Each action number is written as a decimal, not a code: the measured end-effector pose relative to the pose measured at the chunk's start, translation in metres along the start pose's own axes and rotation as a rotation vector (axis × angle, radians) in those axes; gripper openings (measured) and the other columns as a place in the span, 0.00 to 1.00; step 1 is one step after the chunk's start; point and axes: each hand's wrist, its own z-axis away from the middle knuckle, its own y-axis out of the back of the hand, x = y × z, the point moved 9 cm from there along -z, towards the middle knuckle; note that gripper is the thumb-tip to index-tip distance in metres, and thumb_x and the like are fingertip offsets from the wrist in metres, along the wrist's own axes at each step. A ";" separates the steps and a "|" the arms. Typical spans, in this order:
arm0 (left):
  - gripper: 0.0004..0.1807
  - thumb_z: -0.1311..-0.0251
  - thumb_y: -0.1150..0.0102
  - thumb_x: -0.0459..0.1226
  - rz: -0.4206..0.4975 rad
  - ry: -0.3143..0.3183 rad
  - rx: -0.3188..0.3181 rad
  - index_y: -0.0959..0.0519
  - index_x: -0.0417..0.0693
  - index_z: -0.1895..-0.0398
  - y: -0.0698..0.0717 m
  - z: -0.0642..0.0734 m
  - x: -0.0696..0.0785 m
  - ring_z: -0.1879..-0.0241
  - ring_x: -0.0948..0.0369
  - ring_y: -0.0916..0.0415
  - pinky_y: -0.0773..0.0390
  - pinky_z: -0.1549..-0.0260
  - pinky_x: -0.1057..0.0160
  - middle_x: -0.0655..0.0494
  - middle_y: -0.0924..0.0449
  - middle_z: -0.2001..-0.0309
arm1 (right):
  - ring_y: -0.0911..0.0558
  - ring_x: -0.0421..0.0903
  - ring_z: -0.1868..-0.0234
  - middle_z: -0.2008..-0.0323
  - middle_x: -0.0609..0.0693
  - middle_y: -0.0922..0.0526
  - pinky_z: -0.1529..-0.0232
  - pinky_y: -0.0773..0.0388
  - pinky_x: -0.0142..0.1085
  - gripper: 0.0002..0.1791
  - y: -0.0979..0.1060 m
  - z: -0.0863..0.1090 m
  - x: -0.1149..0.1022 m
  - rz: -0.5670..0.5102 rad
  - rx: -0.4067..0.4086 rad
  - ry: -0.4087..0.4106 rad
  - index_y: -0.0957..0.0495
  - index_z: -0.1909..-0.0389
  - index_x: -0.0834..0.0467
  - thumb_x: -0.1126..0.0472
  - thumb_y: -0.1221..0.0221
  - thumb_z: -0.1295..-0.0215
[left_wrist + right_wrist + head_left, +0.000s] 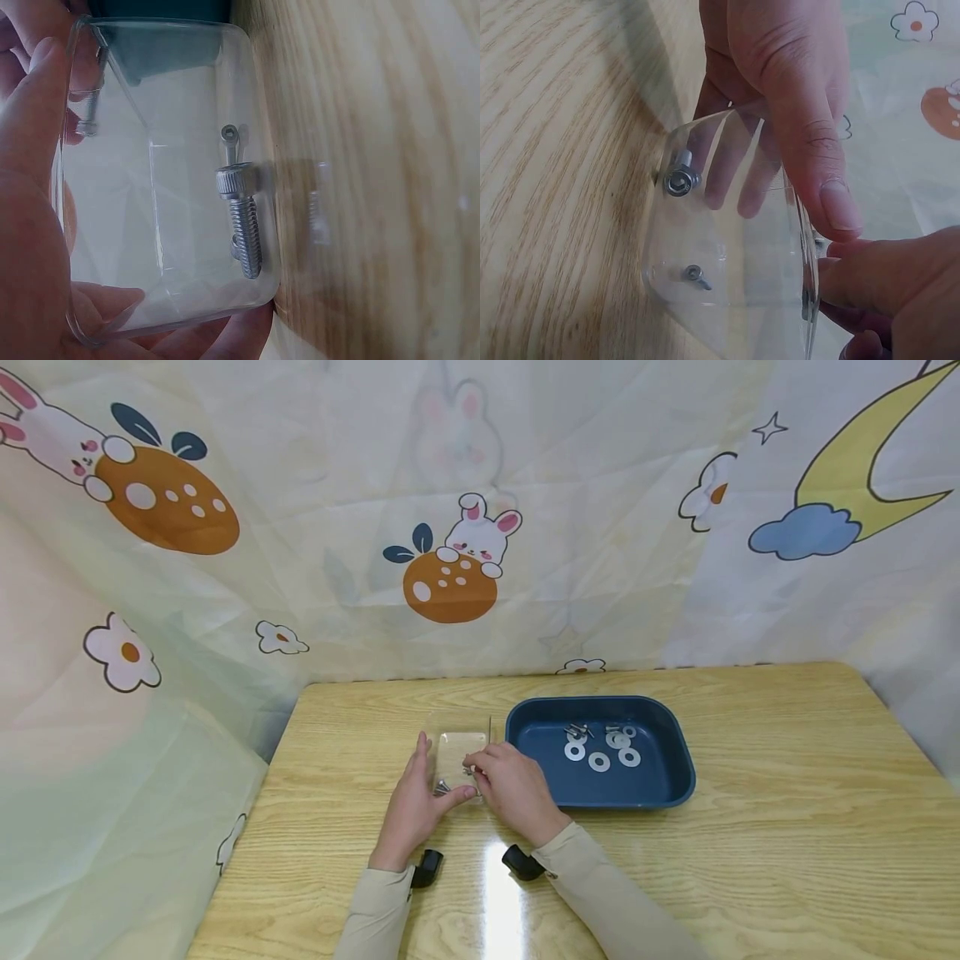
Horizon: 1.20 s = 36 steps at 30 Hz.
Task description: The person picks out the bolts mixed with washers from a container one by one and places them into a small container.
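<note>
L to R: pale cloth [180, 610] hangs along L & far sides, rabbit print [56, 439] at its far L. L sleeve [375, 906] comes in from near side, black mount [427, 868] at the wrist. L hand [412, 802]: thumb & fingers spread wide & mostly straight, set round L & near sides of the clear box [461, 752], touching its walls. Box sits on the surface [787, 777], L of ctr, just L of the tray. In box, near its L side: a big screw [241, 217] lying down, knurled head, w/ a small screw [229, 139] close to its head end; another bit partly hidden behind the big one.

R hand [517, 785]: fingers curled, tips closed in a pinch on a third screw [90, 112], at box rim, R part; can't tell if screw tip is inside box. R sleeve [622, 902] angles in from near R, 2nd mount [522, 863] at that wrist. Glare [501, 910] on near surface btwn the sleeves.

Blue tray [660, 785] just R of box, partly behind R hand. In it: loose screws [579, 730] toward far side, flat washers [617, 741] beside & nearer, a few overlapping. Far R, on cloth: moon print [832, 468] w/ cloud.
</note>
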 end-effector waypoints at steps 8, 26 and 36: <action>0.67 0.62 0.36 0.65 0.008 0.003 0.011 0.66 0.53 0.27 0.000 0.001 0.000 0.33 0.47 0.48 0.42 0.39 0.46 0.50 0.50 0.29 | 0.23 0.40 0.63 0.66 0.41 0.19 0.71 0.23 0.33 0.09 0.002 0.002 -0.001 -0.002 0.011 0.008 0.17 0.62 0.49 0.63 0.37 0.44; 0.67 0.64 0.38 0.68 -0.003 0.023 -0.004 0.67 0.56 0.27 -0.003 -0.001 -0.003 0.32 0.48 0.51 0.43 0.38 0.46 0.51 0.51 0.29 | 0.28 0.38 0.65 0.65 0.42 0.20 0.72 0.27 0.29 0.09 0.018 0.004 0.010 -0.012 0.042 -0.008 0.17 0.60 0.51 0.60 0.38 0.43; 0.65 0.60 0.34 0.62 0.008 0.035 -0.013 0.68 0.59 0.27 -0.003 -0.001 -0.004 0.33 0.48 0.47 0.42 0.39 0.47 0.50 0.49 0.29 | 0.29 0.39 0.67 0.65 0.43 0.20 0.74 0.30 0.30 0.08 0.027 0.006 0.019 -0.076 0.097 -0.048 0.17 0.61 0.51 0.62 0.38 0.42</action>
